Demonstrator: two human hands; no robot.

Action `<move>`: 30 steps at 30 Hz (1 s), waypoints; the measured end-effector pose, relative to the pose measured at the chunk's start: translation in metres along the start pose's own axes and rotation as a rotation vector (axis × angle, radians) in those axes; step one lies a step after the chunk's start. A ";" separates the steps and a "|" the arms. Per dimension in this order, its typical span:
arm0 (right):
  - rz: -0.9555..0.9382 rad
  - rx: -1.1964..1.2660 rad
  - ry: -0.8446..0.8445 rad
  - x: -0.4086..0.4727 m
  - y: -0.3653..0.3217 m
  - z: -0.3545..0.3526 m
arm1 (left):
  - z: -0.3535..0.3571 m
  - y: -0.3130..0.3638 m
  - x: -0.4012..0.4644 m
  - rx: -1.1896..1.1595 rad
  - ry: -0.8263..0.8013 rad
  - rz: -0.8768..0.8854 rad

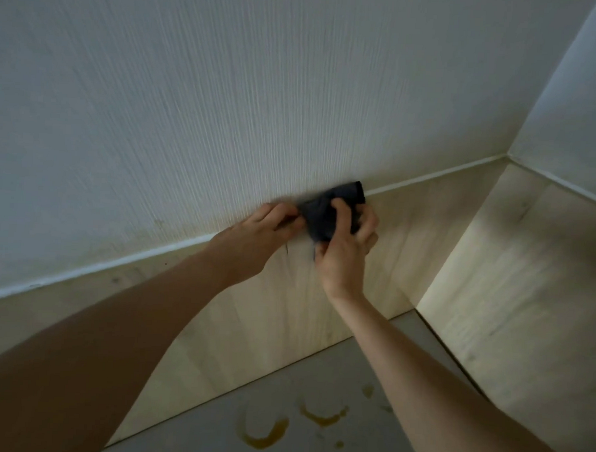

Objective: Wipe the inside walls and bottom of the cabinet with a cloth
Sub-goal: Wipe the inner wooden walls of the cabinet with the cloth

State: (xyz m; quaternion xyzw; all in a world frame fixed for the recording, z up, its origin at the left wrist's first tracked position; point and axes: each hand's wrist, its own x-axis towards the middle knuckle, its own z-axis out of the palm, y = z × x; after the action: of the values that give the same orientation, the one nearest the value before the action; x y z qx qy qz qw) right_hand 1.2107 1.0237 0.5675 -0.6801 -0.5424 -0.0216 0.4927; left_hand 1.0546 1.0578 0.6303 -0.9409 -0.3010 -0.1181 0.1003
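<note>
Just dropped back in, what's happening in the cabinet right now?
A person holds a dark cloth in both hands against the back of the cabinet, where the textured white wall meets the pale wood panel. The right hand grips the cloth; the left hand holds its edge. Yellowish ring stains lie on the grey bottom, away from the cloth.

Only one view is supplied, taken from a wide-angle camera worn on the head. It is aimed forward and down into the pale wood-grain cabinet (pixel 513 269), at close range, and is tilted, so the seam under the white textured wall (pixel 227 86) is seen climbing from nine o'clock towards three o'clock. The grey stained cabinet bottom (pixel 368 382) is framed at six o'clock. Both forearms are seen entering from the lower edge.
</note>
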 end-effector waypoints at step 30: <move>0.306 -0.382 -0.019 0.172 0.189 -0.099 | 0.027 0.094 0.187 0.120 0.083 0.228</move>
State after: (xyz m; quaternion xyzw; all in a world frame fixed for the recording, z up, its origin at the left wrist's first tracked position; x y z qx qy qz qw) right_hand 1.4750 1.0922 0.5927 -0.8353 -0.4239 -0.0422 0.3476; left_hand 1.2620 1.0916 0.6459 -0.9556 -0.1943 -0.1267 0.1815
